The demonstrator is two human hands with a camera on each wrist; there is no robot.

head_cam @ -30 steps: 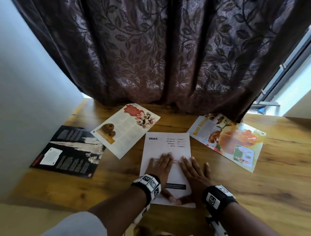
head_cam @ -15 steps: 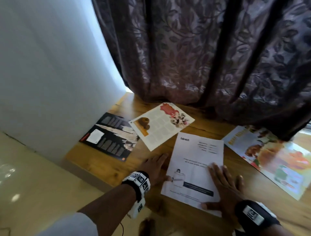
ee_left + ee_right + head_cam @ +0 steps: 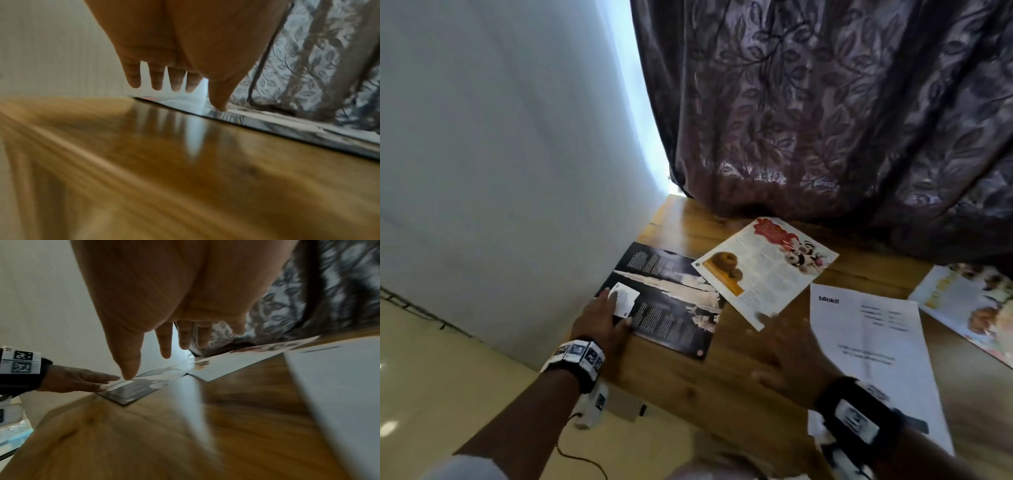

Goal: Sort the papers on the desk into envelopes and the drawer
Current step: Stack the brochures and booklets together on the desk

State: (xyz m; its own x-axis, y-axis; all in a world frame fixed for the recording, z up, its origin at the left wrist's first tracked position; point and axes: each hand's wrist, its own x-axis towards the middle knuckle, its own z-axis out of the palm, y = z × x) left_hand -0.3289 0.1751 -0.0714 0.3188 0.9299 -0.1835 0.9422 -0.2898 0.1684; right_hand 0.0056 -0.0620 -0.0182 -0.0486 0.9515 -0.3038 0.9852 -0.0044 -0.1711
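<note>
Now left hand [image 3: 599, 317] grip spread, touching dark leaflet [image 3: 671, 308]; right hand [image 3: 787, 359] spread, empty.

Black wristbands [image 3: 578, 361] on both wrists, white square-code tags on each. Pale sleeve [image 3: 465, 467] on left arm. Thin black cable [image 3: 582, 459] hangs below.

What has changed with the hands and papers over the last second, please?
Both hands left the white sheet. The left hand moved left onto the black leaflet, fingers flat; the right hand follows over the desk, open. The papers lie as before.
</note>
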